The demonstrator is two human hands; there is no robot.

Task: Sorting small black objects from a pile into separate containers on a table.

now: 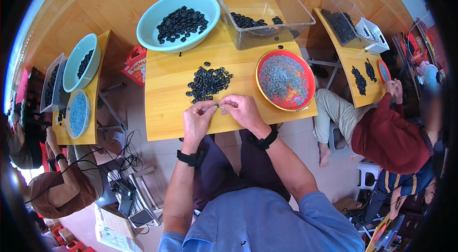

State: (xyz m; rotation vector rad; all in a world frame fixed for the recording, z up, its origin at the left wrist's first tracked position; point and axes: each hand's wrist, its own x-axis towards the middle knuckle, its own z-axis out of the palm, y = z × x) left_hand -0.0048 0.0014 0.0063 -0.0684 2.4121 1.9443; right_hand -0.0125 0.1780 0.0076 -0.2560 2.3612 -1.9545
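Three benches in view, read from the left. Left bench (94,109): clear bin (57,94) of dark pieces, turquoise basin (71,68) beside it with more, and nearer the seated co-worker a pale round tray (74,135) of blue bits. The co-worker wears a brown top (67,194); one hand is by the tray, its hold too small to tell. Red carton (136,66) on the floor, in the gap before the next bench.

Middle bench (164,94), yellow wood. Far left corner: larger turquoise basin (148,23), black pieces (182,23) spread over its bottom. Left grip (196,117) over the near edge, black band on the wrist, thumb and finger closed in a pinch on a small dark bit (218,105). Just beyond the hands lies a loose heap of black ring-like pieces (210,82), one stray past its far side. Right grip (241,109), also banded, fingertips drawn together and meeting the left ones at the bit; cannot tell whether it has hold of the bit or of something else. Far side, right of the basin: large clear bin (255,41), black pieces inside. Near right: red round tray (304,68) with thin grey bits (280,78) strewn across it.

Right bench (341,56): clear bin of dark pieces, white perforated basket (373,36) against it, two black clumps (359,80) nearer, then a small red tray (383,71) by the hands of a co-worker in a dark red top (391,133)
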